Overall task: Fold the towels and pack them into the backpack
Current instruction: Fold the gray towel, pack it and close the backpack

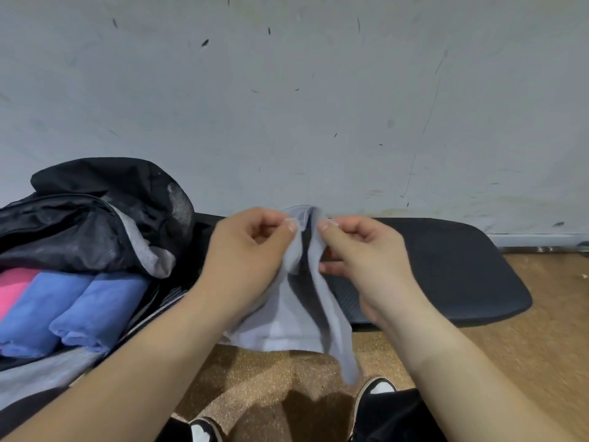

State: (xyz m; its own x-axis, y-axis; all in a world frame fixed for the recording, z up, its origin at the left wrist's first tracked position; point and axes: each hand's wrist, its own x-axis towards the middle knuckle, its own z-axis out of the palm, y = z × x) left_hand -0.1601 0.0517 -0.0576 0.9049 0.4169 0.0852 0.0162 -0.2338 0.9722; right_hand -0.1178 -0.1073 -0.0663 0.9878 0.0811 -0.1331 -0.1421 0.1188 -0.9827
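Nearest me, my shoes (379, 387) stand on the floor (526, 314). Above them I hold a grey towel (296, 320) clear of the floor, left hand (251, 250) and right hand (363, 250) each pinching its top edge close together. It hangs free, I judge, so I can find the corners for a fold. To the left the backpack (95, 218) lies open, with blue towels (95, 304) and a pink towel (12, 288) rolled side by side inside, probably to save room. Beyond, a black mat (446, 275) meets the wall (287, 106).
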